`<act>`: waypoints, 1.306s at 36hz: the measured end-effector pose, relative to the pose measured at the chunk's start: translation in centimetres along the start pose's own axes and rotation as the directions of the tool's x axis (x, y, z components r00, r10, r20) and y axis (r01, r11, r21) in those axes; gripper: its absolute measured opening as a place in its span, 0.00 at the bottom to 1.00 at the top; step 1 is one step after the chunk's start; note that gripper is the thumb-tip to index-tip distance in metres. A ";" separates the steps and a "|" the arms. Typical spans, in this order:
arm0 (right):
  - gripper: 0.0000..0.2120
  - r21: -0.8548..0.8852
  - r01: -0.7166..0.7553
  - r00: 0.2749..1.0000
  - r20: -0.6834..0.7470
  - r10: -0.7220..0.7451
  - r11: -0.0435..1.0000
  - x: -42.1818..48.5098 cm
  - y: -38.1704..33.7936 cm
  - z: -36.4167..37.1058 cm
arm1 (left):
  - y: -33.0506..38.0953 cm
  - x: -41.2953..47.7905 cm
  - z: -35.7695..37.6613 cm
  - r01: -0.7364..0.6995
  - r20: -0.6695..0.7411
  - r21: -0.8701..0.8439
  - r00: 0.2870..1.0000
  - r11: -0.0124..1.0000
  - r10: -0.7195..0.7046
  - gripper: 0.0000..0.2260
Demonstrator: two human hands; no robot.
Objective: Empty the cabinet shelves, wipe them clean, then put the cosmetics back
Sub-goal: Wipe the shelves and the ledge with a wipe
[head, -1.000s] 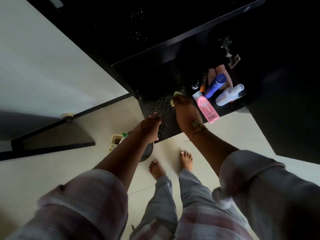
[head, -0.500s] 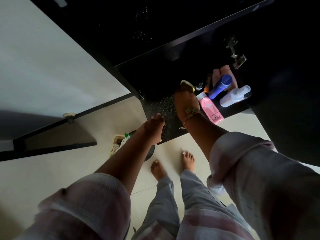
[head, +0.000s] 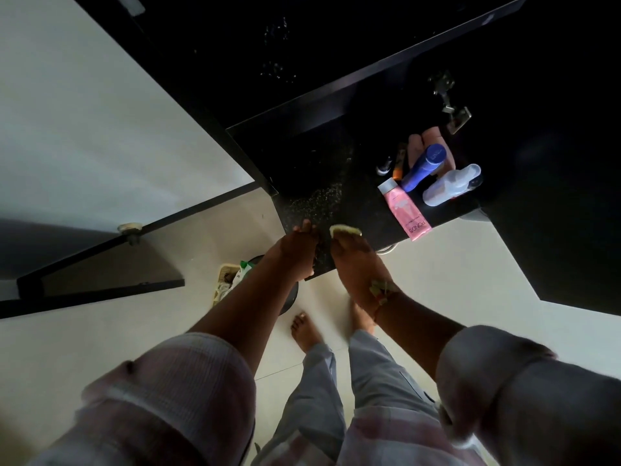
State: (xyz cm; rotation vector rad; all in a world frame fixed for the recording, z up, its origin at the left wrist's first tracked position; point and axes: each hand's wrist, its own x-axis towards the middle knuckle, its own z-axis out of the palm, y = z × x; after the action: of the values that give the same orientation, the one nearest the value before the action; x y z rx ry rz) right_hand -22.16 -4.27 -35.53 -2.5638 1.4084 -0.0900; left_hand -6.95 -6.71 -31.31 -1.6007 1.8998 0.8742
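My right hand [head: 356, 264] grips a pale yellow cloth [head: 345, 230] at the front edge of the black speckled shelf [head: 316, 196]. My left hand [head: 299, 250] rests at the shelf's front edge just left of it, fingers bent over the lip. At the shelf's right end lie a pink tube [head: 405, 210], a blue bottle [head: 423, 168], a clear white bottle [head: 452, 185], a peach tube [head: 431, 142] and a small orange stick [head: 399, 164].
An open dark cabinet door [head: 100, 260] with a round knob [head: 129, 227] stands to the left. A metal hinge [head: 452, 111] sits above the cosmetics. On the floor below are a dark bin [head: 289, 297], a small basket [head: 225, 284] and my bare feet [head: 305, 331].
My right hand has pulled the cloth back from deep on the shelf beside the pink tube to the front edge, close to my left hand, which stayed on the lip.
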 end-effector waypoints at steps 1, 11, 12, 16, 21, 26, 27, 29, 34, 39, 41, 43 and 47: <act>0.17 0.020 0.000 1.000 0.016 -0.001 1.000 -0.8 -0.5 0.3 | 0.0 0.0 0.0 -0.002 0.002 -0.004 1.000 1.000 0.002 0.45; 0.19 0.227 -0.093 0.995 0.056 0.082 0.970 3.0 1.5 -2.7 | -0.1 0.0 0.2 0.005 -0.022 -0.012 1.000 1.000 -0.006 0.43; 0.20 0.259 -0.133 0.991 0.010 0.134 0.957 4.2 2.1 -3.2 | -0.1 0.0 0.2 0.007 -0.027 -0.014 1.000 1.000 -0.007 0.43; 0.19 0.170 -0.167 0.983 -0.052 0.178 0.971 9.0 4.0 -3.4 | 0.0 0.0 0.3 0.005 -0.044 -0.027 0.999 1.000 -0.007 0.44; 0.11 0.134 -0.176 0.978 -0.086 0.188 0.975 11.5 5.0 -2.8 | -0.3 -0.1 0.5 -0.010 -0.045 -0.033 0.999 0.999 0.008 0.43; 0.15 0.109 -0.187 0.982 -0.016 0.190 0.976 10.7 4.0 -2.8 | -0.6 -0.2 0.6 -0.030 -0.042 -0.054 0.999 0.998 0.028 0.43; 0.15 0.113 -0.174 0.984 -0.008 0.176 0.978 10.4 3.7 -2.7 | -0.6 -0.3 0.6 -0.035 -0.048 -0.060 0.998 0.998 0.033 0.42; 0.17 0.172 -0.149 0.988 0.002 0.151 0.974 9.2 3.0 -2.0 | -0.6 -0.5 0.5 -0.039 -0.083 -0.088 0.996 0.995 0.032 0.39; 0.16 0.207 -0.046 0.999 0.001 0.047 0.977 5.0 0.3 -0.8 | -1.0 -1.9 2.2 -0.089 -0.353 -0.303 0.935 0.949 -0.025 0.30; 0.18 0.232 0.105 0.993 -0.078 -0.089 0.967 0.6 -2.6 0.9 | -1.3 -4.3 4.8 -0.135 -0.494 -0.396 0.865 0.908 -0.087 0.27; 0.16 0.196 0.138 0.990 -0.060 -0.128 0.971 -1.1 -3.3 1.5 | -1.4 -4.9 5.2 -0.137 -0.515 -0.411 0.851 0.902 -0.105 0.25; 0.15 0.157 0.163 0.986 -0.069 -0.153 0.974 -2.3 -3.7 1.4 | -1.6 -5.1 5.5 -0.122 -0.511 -0.421 0.851 0.899 -0.124 0.24; 0.18 0.281 0.162 0.987 -0.050 -0.155 0.946 -3.5 -4.4 0.7 | -1.9 -4.8 5.9 -0.080 -0.483 -0.417 0.863 0.906 -0.146 0.25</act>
State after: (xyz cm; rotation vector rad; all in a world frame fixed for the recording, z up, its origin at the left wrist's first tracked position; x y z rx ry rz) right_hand -20.26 1.08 -35.10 -2.4363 1.1024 -0.3290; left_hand -4.34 0.66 -32.04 -2.3118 2.1091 0.9709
